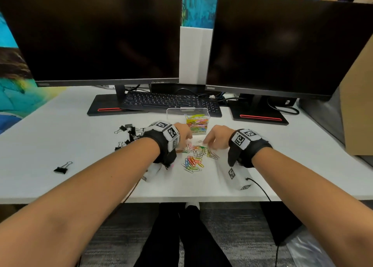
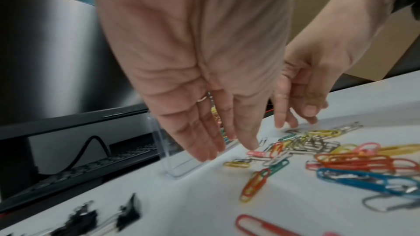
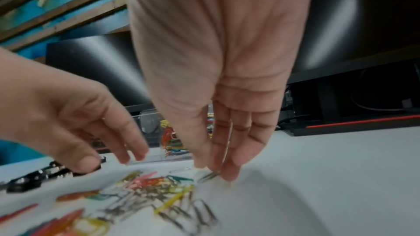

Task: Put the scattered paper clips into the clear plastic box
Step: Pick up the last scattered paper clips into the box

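Colourful and silver paper clips (image 1: 195, 155) lie scattered on the white desk (image 1: 80, 145) in front of me. Just behind them stands the clear plastic box (image 1: 196, 123), lid up, with several coloured clips inside. My left hand (image 1: 186, 138) hangs over the pile's left far edge, its fingers (image 2: 245, 132) straight, pointing down and holding nothing, with the box (image 2: 175, 161) close behind them. My right hand (image 1: 210, 140) reaches down at the pile's right far edge. Its straight fingertips (image 3: 229, 173) touch the desk beside a silver clip (image 3: 208, 176).
A heap of black binder clips (image 1: 129, 133) lies left of my left wrist, and one more (image 1: 63, 168) sits alone further left. Behind the box are a black keyboard (image 1: 171, 102) and two dark monitors (image 1: 96, 34). A cardboard box (image 1: 357, 109) stands at the right.
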Action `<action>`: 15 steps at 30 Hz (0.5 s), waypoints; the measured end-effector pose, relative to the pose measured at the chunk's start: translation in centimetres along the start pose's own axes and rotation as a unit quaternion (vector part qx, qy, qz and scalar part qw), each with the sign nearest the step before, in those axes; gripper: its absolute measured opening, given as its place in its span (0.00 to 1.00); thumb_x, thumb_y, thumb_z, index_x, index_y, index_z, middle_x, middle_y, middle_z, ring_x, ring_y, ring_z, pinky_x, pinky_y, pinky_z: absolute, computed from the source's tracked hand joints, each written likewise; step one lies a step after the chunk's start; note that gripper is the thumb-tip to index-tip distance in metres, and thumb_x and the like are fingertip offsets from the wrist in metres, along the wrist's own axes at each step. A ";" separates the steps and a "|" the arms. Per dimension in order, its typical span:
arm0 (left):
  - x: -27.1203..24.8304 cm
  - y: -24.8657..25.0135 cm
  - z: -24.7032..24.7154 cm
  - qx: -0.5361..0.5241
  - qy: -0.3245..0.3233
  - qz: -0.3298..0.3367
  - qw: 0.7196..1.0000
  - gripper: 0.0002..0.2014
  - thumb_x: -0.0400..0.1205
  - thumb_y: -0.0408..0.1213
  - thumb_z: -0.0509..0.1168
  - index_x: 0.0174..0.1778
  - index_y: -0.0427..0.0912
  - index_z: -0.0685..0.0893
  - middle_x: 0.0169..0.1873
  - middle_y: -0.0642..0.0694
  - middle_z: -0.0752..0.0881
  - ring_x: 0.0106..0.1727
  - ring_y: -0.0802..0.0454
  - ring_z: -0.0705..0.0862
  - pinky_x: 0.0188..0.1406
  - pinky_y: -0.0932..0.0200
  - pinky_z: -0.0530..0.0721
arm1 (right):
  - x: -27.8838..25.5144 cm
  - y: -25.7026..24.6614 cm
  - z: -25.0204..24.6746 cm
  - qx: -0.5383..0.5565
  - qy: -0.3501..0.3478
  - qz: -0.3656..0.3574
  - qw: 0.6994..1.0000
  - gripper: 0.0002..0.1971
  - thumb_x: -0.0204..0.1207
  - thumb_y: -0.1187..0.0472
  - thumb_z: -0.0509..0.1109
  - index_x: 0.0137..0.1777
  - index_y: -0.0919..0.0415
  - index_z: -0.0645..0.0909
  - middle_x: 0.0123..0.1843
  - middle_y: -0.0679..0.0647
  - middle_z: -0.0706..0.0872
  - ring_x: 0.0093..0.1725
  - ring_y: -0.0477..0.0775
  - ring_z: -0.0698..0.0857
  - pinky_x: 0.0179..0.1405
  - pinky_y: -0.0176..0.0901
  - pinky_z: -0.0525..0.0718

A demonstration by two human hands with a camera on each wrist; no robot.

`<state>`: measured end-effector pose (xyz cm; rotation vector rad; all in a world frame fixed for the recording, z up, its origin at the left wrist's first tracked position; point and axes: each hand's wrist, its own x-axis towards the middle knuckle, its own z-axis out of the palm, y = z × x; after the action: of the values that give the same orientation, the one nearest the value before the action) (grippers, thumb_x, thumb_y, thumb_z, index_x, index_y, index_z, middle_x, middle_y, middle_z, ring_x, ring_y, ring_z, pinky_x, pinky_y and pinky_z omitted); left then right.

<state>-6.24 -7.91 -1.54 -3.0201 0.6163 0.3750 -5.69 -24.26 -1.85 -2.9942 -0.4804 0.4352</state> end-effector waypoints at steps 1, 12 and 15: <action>-0.3 -0.4 -0.1 -0.003 -0.006 -0.015 1.000 0.24 0.81 0.35 0.67 0.74 0.39 0.74 0.71 0.43 0.78 0.71 0.46 0.77 0.71 0.56 0.76 | -0.3 0.3 0.0 0.006 0.013 0.014 1.000 0.18 0.76 0.65 0.68 0.66 0.57 0.83 0.66 0.54 0.84 0.66 0.56 0.81 0.63 0.38 0.76; -0.3 -4.5 0.6 0.046 -0.109 -0.111 0.987 0.39 0.38 0.68 0.79 0.44 0.53 0.88 0.41 0.56 0.91 0.43 0.52 0.89 0.51 0.53 0.88 | -1.5 0.0 1.4 0.062 0.002 0.110 0.992 0.18 0.58 0.51 0.85 0.37 0.62 0.83 0.38 0.55 0.88 0.37 0.54 0.86 0.41 0.43 0.86; -2.0 -2.5 0.8 0.025 -0.126 -0.109 0.986 0.32 0.49 0.65 0.80 0.42 0.48 0.87 0.42 0.50 0.91 0.45 0.48 0.90 0.54 0.51 0.87 | -0.9 -0.7 1.5 0.075 -0.001 0.106 0.992 0.22 0.57 0.57 0.85 0.49 0.66 0.88 0.47 0.57 0.92 0.46 0.55 0.90 0.50 0.45 0.89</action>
<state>-7.23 -4.76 -1.84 -2.8832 0.2709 0.7020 -7.13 -23.87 -2.98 -2.9086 -0.1223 0.4666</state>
